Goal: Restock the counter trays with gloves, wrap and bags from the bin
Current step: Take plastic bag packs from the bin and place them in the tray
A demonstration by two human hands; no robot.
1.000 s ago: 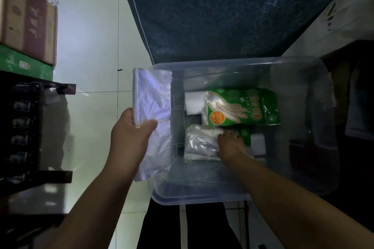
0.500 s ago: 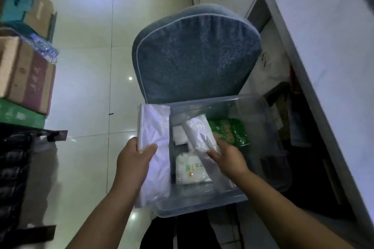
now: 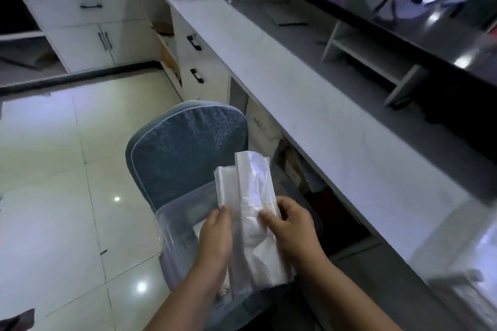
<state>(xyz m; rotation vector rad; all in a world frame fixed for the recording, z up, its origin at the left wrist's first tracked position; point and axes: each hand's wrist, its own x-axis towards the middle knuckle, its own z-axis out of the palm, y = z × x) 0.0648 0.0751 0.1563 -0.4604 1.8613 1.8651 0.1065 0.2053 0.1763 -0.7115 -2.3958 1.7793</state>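
Observation:
Two packs of clear plastic bags are held upright side by side above the clear plastic bin (image 3: 172,219). My left hand (image 3: 215,239) grips the left pack of bags (image 3: 225,188) near its middle. My right hand (image 3: 293,228) grips the taller right pack of bags (image 3: 254,196), thumb across its front. The two packs touch and overlap. The bin sits on a blue-cushioned chair (image 3: 185,150); its contents are mostly hidden behind my hands and the packs.
A long grey counter (image 3: 309,99) runs along the right, with a raised dark ledge (image 3: 403,29) and small shelf units (image 3: 368,54) behind it. White drawers and cabinets (image 3: 88,19) stand at the back left. Glossy tiled floor (image 3: 53,196) lies to the left.
My right hand lifted a second pack of bags out of the bin and brought it against the pack in my left hand. My view swung up from the bin toward the counter.

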